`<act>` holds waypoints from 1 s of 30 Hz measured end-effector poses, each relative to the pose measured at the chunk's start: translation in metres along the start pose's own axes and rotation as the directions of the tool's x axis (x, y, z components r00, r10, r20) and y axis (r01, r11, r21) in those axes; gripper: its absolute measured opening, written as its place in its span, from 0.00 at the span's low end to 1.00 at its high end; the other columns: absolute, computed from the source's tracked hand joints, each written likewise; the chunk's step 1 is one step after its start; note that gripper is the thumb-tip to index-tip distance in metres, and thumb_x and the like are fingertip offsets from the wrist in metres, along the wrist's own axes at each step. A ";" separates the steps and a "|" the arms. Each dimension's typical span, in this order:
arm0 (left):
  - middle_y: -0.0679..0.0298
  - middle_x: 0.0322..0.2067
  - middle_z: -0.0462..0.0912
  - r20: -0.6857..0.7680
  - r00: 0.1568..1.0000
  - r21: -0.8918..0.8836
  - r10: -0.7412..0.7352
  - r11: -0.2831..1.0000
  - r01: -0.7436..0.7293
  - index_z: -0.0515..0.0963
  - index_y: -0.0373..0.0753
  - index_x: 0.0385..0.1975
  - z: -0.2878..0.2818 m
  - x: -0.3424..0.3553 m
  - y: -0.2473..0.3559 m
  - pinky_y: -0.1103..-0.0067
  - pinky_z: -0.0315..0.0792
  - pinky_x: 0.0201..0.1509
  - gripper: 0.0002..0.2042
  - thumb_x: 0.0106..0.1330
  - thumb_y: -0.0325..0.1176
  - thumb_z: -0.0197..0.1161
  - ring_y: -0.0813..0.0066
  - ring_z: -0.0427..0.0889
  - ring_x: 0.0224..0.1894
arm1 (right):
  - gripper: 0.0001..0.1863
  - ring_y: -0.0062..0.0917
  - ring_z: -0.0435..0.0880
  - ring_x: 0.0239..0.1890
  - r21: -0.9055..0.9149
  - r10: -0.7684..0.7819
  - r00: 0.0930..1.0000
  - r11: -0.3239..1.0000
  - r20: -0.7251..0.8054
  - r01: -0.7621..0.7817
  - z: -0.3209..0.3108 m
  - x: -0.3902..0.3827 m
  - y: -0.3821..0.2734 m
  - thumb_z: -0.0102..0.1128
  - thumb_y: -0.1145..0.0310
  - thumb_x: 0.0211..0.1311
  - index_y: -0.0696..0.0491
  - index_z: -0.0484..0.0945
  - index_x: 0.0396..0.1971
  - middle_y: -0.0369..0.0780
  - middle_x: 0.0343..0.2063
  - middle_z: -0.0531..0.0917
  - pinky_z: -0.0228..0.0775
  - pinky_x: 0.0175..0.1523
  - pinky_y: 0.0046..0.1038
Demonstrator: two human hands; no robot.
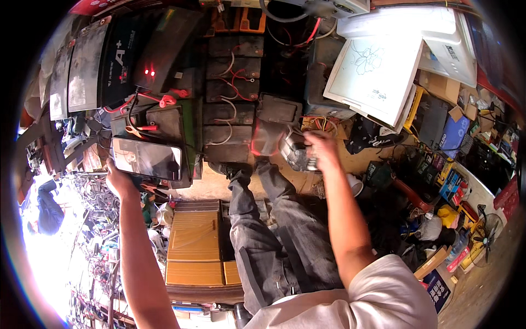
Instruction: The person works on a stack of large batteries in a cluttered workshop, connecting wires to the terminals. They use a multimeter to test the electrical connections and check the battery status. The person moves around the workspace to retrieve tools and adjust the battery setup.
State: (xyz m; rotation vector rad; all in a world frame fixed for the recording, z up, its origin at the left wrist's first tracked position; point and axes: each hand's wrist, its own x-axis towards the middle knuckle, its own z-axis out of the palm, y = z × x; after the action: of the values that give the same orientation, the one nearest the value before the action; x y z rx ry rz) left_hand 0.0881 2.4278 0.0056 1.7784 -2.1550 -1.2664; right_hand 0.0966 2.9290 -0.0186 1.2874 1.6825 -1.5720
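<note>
My left hand (118,180) is closed on the left end of a smartphone (147,159). The phone's glossy screen faces up and reflects the surroundings. It lies over a dark battery case, near a clamp with red and orange handles (143,128). In front of my legs, my right hand (323,150) is closed at the right side of a dark grey, blocky thing (296,152), whose kind I cannot make out. Hand and thing are slightly blurred. Beside it stands a battery with a reddish edge (267,137).
A row of wired batteries (229,112) stretches away ahead. A dark device with red lights (150,72) sits at the left. White foam boxes (372,77) stand at the right. A brown carton (193,238) is beside my left leg. Clutter (433,203) lies to the right.
</note>
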 end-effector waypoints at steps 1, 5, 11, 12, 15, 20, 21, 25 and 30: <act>0.55 0.30 0.80 0.013 1.000 0.020 0.026 0.999 -0.026 0.76 0.24 0.34 0.000 0.001 0.001 0.73 0.71 0.35 0.28 0.63 0.51 0.47 0.67 0.78 0.29 | 0.07 0.24 0.77 0.22 -0.218 -0.041 0.991 0.976 -0.127 0.013 -0.029 0.007 -0.002 0.63 0.67 0.49 0.55 0.79 0.26 0.39 0.23 0.80 0.68 0.25 0.27; 0.55 0.29 0.80 0.019 0.999 -0.025 -0.041 0.999 0.041 0.77 0.24 0.33 0.006 0.001 0.006 0.73 0.72 0.34 0.28 0.64 0.51 0.46 0.66 0.78 0.27 | 0.11 0.35 0.81 0.31 -0.863 -0.503 0.847 0.490 -0.169 0.119 -0.117 0.074 0.035 0.62 0.64 0.45 0.55 0.81 0.28 0.44 0.29 0.82 0.72 0.37 0.32; 0.55 0.26 0.80 0.014 0.999 0.013 0.033 0.999 -0.033 0.77 0.24 0.32 0.002 0.020 -0.007 0.72 0.72 0.31 0.28 0.65 0.51 0.44 0.66 0.78 0.24 | 0.12 0.39 0.79 0.37 -0.920 -0.507 0.861 0.356 -0.043 0.163 -0.141 0.123 0.063 0.64 0.66 0.44 0.52 0.81 0.31 0.45 0.32 0.81 0.71 0.41 0.33; 0.55 0.26 0.80 0.016 0.999 0.012 0.052 0.999 -0.053 0.77 0.24 0.32 0.003 0.018 -0.007 0.72 0.72 0.30 0.29 0.65 0.51 0.44 0.66 0.78 0.24 | 0.12 0.40 0.79 0.37 -0.911 -0.484 0.873 0.385 -0.061 0.150 -0.136 0.126 0.062 0.63 0.67 0.44 0.51 0.81 0.33 0.45 0.33 0.81 0.71 0.41 0.34; 0.53 0.27 0.80 -0.017 1.000 -0.088 -0.008 0.996 0.006 0.77 0.25 0.33 0.004 0.015 -0.008 0.71 0.73 0.31 0.27 0.65 0.49 0.44 0.64 0.79 0.25 | 0.16 0.42 0.78 0.39 -0.950 -0.528 0.849 0.282 -0.034 0.137 -0.114 0.124 0.049 0.61 0.72 0.44 0.48 0.78 0.38 0.44 0.38 0.79 0.71 0.42 0.35; 0.53 0.29 0.79 0.040 0.998 -0.192 0.044 0.981 -0.036 0.76 0.24 0.35 0.002 0.016 -0.009 0.72 0.72 0.35 0.27 0.64 0.49 0.45 0.64 0.79 0.28 | 0.22 0.42 0.77 0.40 -0.933 -0.597 0.754 0.022 0.276 0.359 -0.119 0.139 0.049 0.52 0.78 0.45 0.42 0.74 0.44 0.41 0.46 0.74 0.70 0.42 0.39; 0.53 0.30 0.80 0.033 0.999 -0.196 0.021 0.980 -0.014 0.76 0.23 0.34 0.007 0.010 -0.003 0.71 0.72 0.35 0.27 0.64 0.50 0.47 0.64 0.79 0.30 | 0.21 0.42 0.77 0.40 -0.970 -0.589 0.787 0.022 0.182 0.241 -0.117 0.145 0.053 0.48 0.78 0.47 0.41 0.74 0.43 0.40 0.47 0.74 0.70 0.41 0.41; 0.53 0.31 0.80 -0.034 0.999 -0.099 0.036 0.994 -0.040 0.76 0.24 0.34 0.000 0.019 -0.012 0.73 0.70 0.35 0.29 0.62 0.52 0.49 0.66 0.78 0.29 | 0.15 0.42 0.78 0.35 -0.946 -0.472 0.821 -0.129 0.322 0.297 -0.111 0.144 0.040 0.49 0.74 0.50 0.42 0.76 0.37 0.40 0.41 0.74 0.71 0.36 0.41; 0.54 0.29 0.80 -0.064 0.998 0.034 0.003 0.999 -0.001 0.77 0.24 0.33 0.003 0.007 -0.001 0.73 0.70 0.34 0.29 0.62 0.53 0.49 0.67 0.78 0.28 | 0.11 0.40 0.80 0.30 -0.895 -0.461 0.777 -0.331 0.429 0.298 -0.129 0.128 0.026 0.48 0.72 0.52 0.45 0.78 0.32 0.42 0.40 0.74 0.73 0.34 0.39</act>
State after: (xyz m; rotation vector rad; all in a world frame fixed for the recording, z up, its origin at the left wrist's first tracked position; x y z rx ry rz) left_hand 0.0849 2.4240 -0.0001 1.8028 -2.1562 -1.1630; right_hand 0.0952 3.0862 -0.1138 -0.2316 2.5721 0.1951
